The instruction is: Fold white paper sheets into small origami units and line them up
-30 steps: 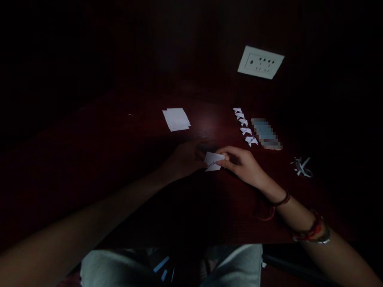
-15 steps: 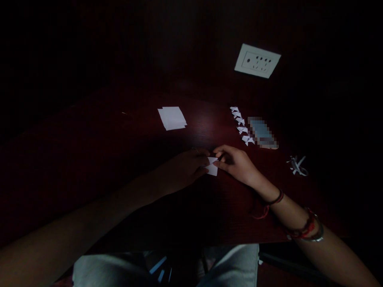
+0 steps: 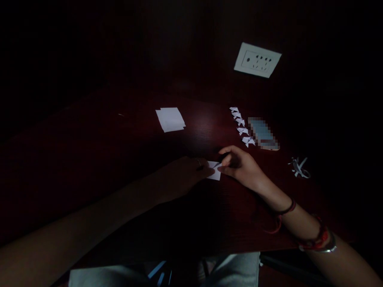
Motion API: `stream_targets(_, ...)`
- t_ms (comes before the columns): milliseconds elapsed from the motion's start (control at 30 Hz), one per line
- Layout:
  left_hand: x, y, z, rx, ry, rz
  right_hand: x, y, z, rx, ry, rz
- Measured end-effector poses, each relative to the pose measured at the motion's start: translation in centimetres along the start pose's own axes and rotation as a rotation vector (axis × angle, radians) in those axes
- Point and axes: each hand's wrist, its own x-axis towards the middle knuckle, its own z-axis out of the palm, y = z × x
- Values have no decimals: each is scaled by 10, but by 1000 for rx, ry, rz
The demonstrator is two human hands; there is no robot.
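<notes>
A small white folded paper piece [image 3: 214,170] lies on the dark red table [image 3: 119,159], held between both hands. My left hand [image 3: 182,177] presses its fingertips on the paper's left side. My right hand [image 3: 241,167] pinches the paper's right edge with curled fingers. The light is dim and much of the paper is hidden by the fingers.
A stack of white paper squares [image 3: 170,118] lies farther back. A row of several small folded paper pieces [image 3: 241,126] runs beside a phone [image 3: 263,133]. Paper scraps [image 3: 299,167] lie at the right. A white wall socket [image 3: 257,59] is behind the table.
Both hands have kept working the paper piece; it looks smaller and more folded than a second ago. The hands shifted slightly toward me.
</notes>
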Motion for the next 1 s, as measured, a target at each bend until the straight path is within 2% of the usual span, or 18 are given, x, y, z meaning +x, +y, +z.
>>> stream_targets(200, -3, -1, -9, 7, -52, 40, -6, -8, -1, -171, 0, -173)
stream_targets(533, -4, 2, -11, 3, -75, 52, -10, -5, -14, -523, -227, -529)
stream_targets(733, -3, 0, -12, -31, -64, 127, -12, -8, -18, -650, -306, -524)
stream_targets(1000, -4, -2, -10, -72, -56, 129, -13, -14, -26, -504, -370, -443)
